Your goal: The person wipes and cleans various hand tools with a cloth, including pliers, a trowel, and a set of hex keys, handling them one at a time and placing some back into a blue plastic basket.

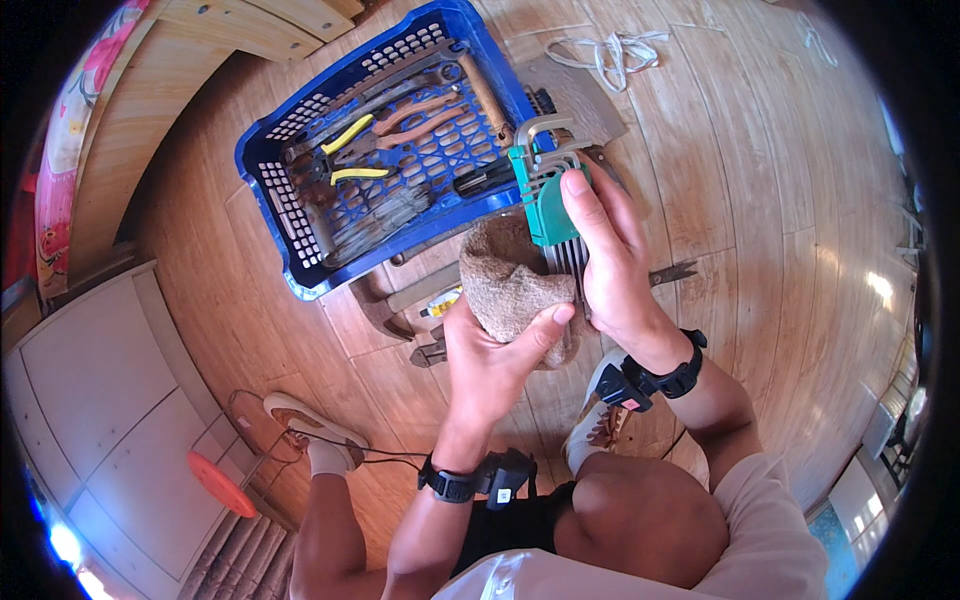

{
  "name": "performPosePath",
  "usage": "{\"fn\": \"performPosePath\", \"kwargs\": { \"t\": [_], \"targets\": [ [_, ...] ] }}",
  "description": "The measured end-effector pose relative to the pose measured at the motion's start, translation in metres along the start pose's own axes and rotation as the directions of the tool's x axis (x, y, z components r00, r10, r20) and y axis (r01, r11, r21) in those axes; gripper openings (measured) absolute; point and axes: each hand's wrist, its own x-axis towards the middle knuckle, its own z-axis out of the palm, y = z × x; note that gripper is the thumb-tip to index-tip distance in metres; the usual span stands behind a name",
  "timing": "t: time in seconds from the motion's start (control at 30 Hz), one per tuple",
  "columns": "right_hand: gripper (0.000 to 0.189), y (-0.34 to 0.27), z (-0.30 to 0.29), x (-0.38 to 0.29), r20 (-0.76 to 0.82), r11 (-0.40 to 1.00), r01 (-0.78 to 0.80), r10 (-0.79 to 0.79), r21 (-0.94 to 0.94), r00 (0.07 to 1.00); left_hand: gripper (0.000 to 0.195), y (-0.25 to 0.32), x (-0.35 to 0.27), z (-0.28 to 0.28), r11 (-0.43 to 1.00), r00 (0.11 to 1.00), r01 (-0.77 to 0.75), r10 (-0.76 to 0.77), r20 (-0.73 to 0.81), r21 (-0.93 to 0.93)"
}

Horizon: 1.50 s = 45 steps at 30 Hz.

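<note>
A set of hex keys in a green plastic holder point(553, 202) stands upright in my right hand point(616, 255), thumb across the holder's face. The bent short ends of the keys show at the top, the long shafts below. Bunched in my left hand point(495, 360) is a brown terry cloth point(510, 289), my thumb pressing its near side. The cloth lies against the long shafts, and part of them is hidden by my right hand. Just beyond both hands is a blue plastic basket point(300, 283) of tools.
Inside the basket lie yellow-handled pliers point(349, 154), orange-handled pliers point(420, 120) and a wooden-handled tool point(484, 94). A hammer point(382, 304) rests on the wood-look floor before it. White cord point(615, 60) lies at the back right. Cabinets point(97, 367) stand on the left.
</note>
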Motion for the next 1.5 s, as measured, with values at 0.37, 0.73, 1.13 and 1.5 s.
{"fn": "performPosePath", "kwargs": {
  "t": [0.37, 0.73, 1.13, 1.5],
  "targets": [
    [0.030, 0.000, -0.003, 0.007, -0.115, 0.990, -0.031, 0.047, 0.137, 0.992, 0.031, -0.003, -0.006, -0.011, 1.000, 0.992, 0.011, -0.010, 0.127, -0.006],
    [0.040, -0.003, -0.007, 0.017, -0.053, 0.920, -0.142, 0.173, 0.365, 0.984, 0.041, 0.007, 0.025, -0.016, 0.977, 0.988, -0.064, 0.090, 0.124, -0.205],
    [0.035, -0.001, -0.007, 0.016, -0.145, 0.954, -0.096, 0.142, 0.283, 0.979, 0.023, 0.008, 0.017, -0.003, 0.990, 0.980, 0.103, -0.086, 0.177, -0.091],
    [0.040, -0.008, -0.006, 0.018, -0.071, 0.972, -0.068, 0.086, 0.227, 0.994, 0.035, 0.014, 0.020, -0.031, 0.980, 0.998, 0.002, -0.015, -0.065, -0.198]
  ]
}}
